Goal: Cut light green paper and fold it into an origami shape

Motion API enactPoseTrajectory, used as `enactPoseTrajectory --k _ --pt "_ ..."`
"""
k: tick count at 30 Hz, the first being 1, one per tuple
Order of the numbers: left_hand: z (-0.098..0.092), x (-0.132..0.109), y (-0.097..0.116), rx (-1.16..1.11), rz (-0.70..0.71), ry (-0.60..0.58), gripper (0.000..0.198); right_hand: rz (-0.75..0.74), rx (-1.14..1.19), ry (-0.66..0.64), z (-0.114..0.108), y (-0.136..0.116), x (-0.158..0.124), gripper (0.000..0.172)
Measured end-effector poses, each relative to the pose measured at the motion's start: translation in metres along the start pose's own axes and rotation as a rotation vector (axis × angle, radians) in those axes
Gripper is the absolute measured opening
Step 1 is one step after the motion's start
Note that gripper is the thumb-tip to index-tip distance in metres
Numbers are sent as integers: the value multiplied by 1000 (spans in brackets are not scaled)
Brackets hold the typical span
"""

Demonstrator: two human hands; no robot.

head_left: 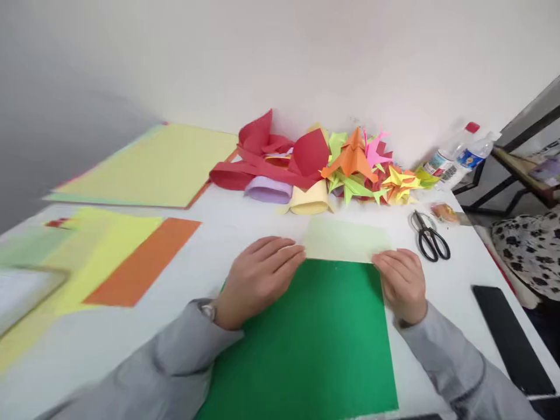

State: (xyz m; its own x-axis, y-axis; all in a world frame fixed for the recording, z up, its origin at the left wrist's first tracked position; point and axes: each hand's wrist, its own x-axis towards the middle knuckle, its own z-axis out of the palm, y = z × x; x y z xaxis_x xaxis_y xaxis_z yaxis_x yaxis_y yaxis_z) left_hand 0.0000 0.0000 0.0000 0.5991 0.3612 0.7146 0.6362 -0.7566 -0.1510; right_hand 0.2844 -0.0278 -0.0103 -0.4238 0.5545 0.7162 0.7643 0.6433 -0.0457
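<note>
We have a white desk before us. A flat green sheet lies near its front edge, with black-handled scissors and a dark strip to its right. At left we see orange paper overlapping yellow paper, and beyond, large stacked sheets. Toward the wall sit red paper curls, folded paper shapes and two bottles.

1 head-worn camera, facing forward-down over table.
</note>
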Motion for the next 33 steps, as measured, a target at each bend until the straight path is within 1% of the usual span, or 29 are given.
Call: enactPoseTrajectory --k 3,6,8,11,13,15,17,18,20,22,23,24,25,28,30,33 --pt "-2 -1 -2 -28 17 11 13 60 -46 20 0 3 0 25" --pt "-1 -3 -4 -87 -12 12 11 97 -69 43 2 8 -1 27" --pt "0 -4 -5 -136 -67 31 11 120 -74 61 3 13 -1 28" --pt "-1 -5 -4 -242 -191 94 12 157 -39 113 2 16 -1 25" --pt "-2 -5 -3 -327 -311 163 16 185 33 162 -1 13 0 23" --pt "-3 -4 -1 -405 -483 269 23 247 139 222 -5 8 1 21" --pt "-1 -3 2 -533 -692 383 32 379 262 293 -7 2 2 18" --pt "0 -1 3 -642 -791 426 39 473 336 311 -8 -1 3 16" --pt "4 3 7 -943 -950 458 56 662 515 308 -7 -5 4 12" --pt "7 8 13 -1285 -1060 402 65 818 697 271 -3 -9 4 12" --pt "8 10 17 -1419 -1119 340 65 877 771 247 -2 -10 4 14" --pt "7 12 21 -1524 -1182 233 63 929 831 220 0 -12 3 17" --pt "7 13 25 -1597 -1250 140 60 974 881 183 2 -14 3 20" --pt "3 16 34 -1647 -1452 -14 45 1047 951 43 4 -17 2 25" --pt "1 16 36 -1632 -1520 -11 45 1048 945 -55 5 -17 1 25" --pt "1 17 37 -1562 -1569 92 49 1025 909 -139 6 -17 1 26"
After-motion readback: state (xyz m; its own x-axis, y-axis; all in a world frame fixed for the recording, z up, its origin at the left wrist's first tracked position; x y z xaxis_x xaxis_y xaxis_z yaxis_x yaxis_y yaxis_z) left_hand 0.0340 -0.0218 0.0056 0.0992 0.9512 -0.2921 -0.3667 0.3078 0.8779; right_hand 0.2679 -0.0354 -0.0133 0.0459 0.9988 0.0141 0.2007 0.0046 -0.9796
